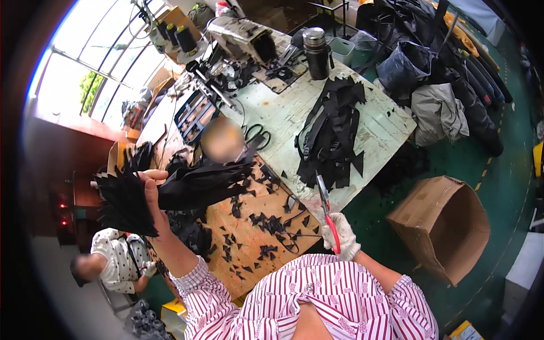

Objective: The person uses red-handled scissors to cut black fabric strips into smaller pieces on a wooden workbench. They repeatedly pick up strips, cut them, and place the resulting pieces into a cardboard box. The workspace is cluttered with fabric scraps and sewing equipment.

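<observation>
My bare left hand (pixel 156 195) is closed around a thick bundle of black fabric strips (pixel 127 198), whose ends fan out in points on the left. More black fabric strips (pixel 198 184) stretch rightward from beside that hand over the table. My right hand (pixel 341 235), in a white glove, grips a pair of scissors (pixel 328 215) with red handles. Their blades point up toward the pale tabletop's near edge. Beyond them a pile of black straps and fabric pieces (pixel 331 130) lies on the pale tabletop (pixel 272 113). Small black triangular scraps (pixel 269 224) litter the brown board (pixel 226 266) between my arms.
Black-handled scissors (pixel 258 136) lie near a blurred round patch. A dark flask (pixel 317 54) stands at the back, right of a sewing machine (pixel 243 37). An open cardboard box (pixel 442 226) sits on the green floor at right. Another person (pixel 116 258) works at far left.
</observation>
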### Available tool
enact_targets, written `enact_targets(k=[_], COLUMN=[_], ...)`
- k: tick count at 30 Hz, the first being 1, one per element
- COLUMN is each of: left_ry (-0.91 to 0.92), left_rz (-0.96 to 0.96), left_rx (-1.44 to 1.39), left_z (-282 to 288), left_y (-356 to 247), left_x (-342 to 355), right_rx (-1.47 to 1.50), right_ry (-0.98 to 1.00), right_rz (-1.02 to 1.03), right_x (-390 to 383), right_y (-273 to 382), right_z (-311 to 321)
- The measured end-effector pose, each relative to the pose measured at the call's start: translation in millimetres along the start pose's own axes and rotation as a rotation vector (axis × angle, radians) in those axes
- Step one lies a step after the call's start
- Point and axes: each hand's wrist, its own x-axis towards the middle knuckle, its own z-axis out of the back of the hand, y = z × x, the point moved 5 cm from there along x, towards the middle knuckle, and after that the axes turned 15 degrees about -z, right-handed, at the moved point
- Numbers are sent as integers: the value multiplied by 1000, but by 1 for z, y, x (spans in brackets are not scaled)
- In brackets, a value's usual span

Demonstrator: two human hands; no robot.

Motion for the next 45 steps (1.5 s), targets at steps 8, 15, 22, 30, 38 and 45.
enact_targets(k=[8,15,22,30,38,45], left_ry=[272,603,649,529,736,1375], left_rz=[190,429,519,615,-103,-691], left_rx=[-462,-386,-142,-229,-90,-52], left_z=[-101,-340,-467,-489,-447,-430], left_y=[12,121,218,215,102,29], left_x=[46,16,-26,-36,-74,-161], right_rx=[202,204,248,464,374,336], right_ry=[-120,-253,-361,-302,-340,-345], right_rz=[157,116,145,29,133,192], right_x=[-6,-17,-32,-24,-24,-22], right_y=[-12,-18,-37,-46,-42,-35], right_z=[36,53,77,80,74,67])
